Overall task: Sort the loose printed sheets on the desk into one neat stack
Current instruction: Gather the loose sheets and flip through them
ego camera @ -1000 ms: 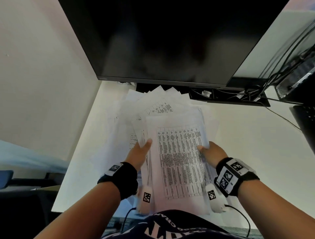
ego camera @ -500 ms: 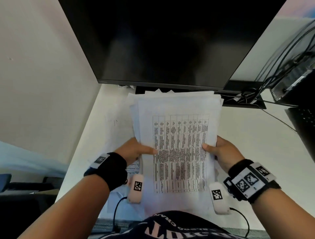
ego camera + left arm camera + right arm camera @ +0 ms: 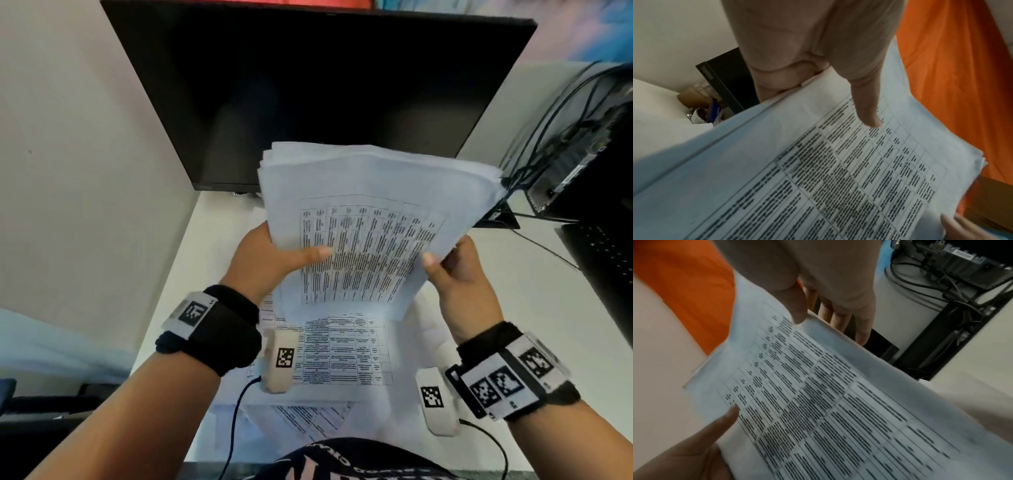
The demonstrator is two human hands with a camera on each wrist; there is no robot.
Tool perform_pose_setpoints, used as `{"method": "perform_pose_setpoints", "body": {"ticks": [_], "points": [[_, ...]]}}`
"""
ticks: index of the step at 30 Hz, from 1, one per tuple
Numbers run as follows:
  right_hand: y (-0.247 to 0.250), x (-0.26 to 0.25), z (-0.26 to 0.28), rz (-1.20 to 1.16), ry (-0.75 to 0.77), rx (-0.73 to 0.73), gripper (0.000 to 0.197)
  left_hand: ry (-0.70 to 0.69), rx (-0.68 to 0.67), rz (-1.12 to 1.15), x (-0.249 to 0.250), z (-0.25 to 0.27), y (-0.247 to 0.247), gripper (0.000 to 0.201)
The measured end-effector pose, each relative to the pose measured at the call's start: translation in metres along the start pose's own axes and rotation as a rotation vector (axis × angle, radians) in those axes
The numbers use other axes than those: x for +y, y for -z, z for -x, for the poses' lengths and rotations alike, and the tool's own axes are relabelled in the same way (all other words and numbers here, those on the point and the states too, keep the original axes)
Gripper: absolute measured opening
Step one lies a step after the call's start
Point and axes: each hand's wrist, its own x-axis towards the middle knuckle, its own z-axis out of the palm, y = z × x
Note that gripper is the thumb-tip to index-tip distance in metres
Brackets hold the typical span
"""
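A thick bundle of printed sheets [image 3: 370, 219] with a text table on top is lifted off the desk and tilted up in front of the monitor. My left hand [image 3: 270, 260] grips its left edge, thumb on top [image 3: 865, 100], fingers underneath. My right hand [image 3: 452, 270] pinches its right edge, thumb on the top sheet [image 3: 795, 305], fingers behind. More loose printed sheets [image 3: 339, 356] lie flat on the white desk [image 3: 513, 308] under the bundle, one skewed sheet [image 3: 308, 418] at the near edge.
A large black monitor [image 3: 318, 96] stands right behind the bundle. Cables and a black computer box [image 3: 589, 164] fill the right back corner. A white wall [image 3: 85, 171] borders the desk on the left. Small clutter [image 3: 701, 110] sits by the monitor base.
Both hands gathered the fanned sheets into one bundle and raised it off the desk, tilting it up toward the monitor. Sheets left on the desk are now uncovered.
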Motion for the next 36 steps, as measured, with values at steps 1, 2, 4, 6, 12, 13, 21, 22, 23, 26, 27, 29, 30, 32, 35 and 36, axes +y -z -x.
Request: {"method": "perform_pose_setpoints", "body": {"ticks": [1,2,4,6,12,13,21,22,23,26,27,29,30,32,35,36], "points": [[0.001,0.0,-0.001,0.006,0.005,0.009,0.032,0.0,0.03,-0.004,-0.004,-0.001,0.001,0.053],[0.002,-0.003,-0.002,0.016,0.024,0.023,0.033,-0.005,0.061,-0.01,-0.008,-0.001,0.002,0.054],[0.0,-0.016,-0.005,0.027,0.097,0.052,0.037,-0.022,0.09,-0.013,-0.012,-0.001,0.001,0.053],[-0.001,-0.032,-0.009,0.039,0.232,0.097,0.044,-0.032,0.097,0.001,-0.012,0.001,-0.003,0.052],[-0.007,-0.064,-0.009,0.289,0.648,0.277,0.072,0.002,0.043,0.051,-0.013,0.008,-0.009,0.029],[-0.007,-0.065,-0.01,0.358,0.628,0.242,0.069,0.011,0.044,0.07,-0.016,0.009,-0.008,0.027],[-0.014,-0.069,-0.012,0.396,0.577,0.19,0.046,0.076,0.077,0.101,-0.038,0.011,-0.001,0.028],[-0.015,-0.069,-0.012,0.293,0.577,0.198,0.054,0.068,0.098,0.111,-0.036,0.01,0.0,0.027],[-0.015,-0.067,-0.012,0.185,0.546,0.203,0.06,0.057,0.11,0.136,-0.034,0.009,0.002,0.028],[-0.017,-0.048,-0.013,0.083,0.317,0.176,0.053,0.036,0.129,0.241,-0.025,0.006,0.005,0.029],[-0.019,-0.039,-0.011,0.121,0.227,0.139,0.044,0.032,0.123,0.269,-0.022,0.005,0.005,0.03],[-0.025,-0.022,-0.004,0.161,0.084,0.087,0.029,0.017,0.088,0.287,-0.019,0.005,0.005,0.033],[-0.028,-0.017,-0.001,0.15,0.048,0.093,0.025,0.01,0.074,0.278,-0.019,0.005,0.005,0.033],[-0.034,-0.012,0.005,0.096,0.05,0.152,0.024,-0.004,0.06,0.251,-0.018,0.005,0.006,0.032],[-0.039,-0.005,0.009,0.05,0.066,0.23,0.023,-0.054,0.104,0.176,-0.015,0.003,0.006,0.038],[-0.04,-0.001,0.01,0.055,0.054,0.234,0.021,-0.095,0.155,0.147,-0.012,0.003,0.006,0.044]]}}
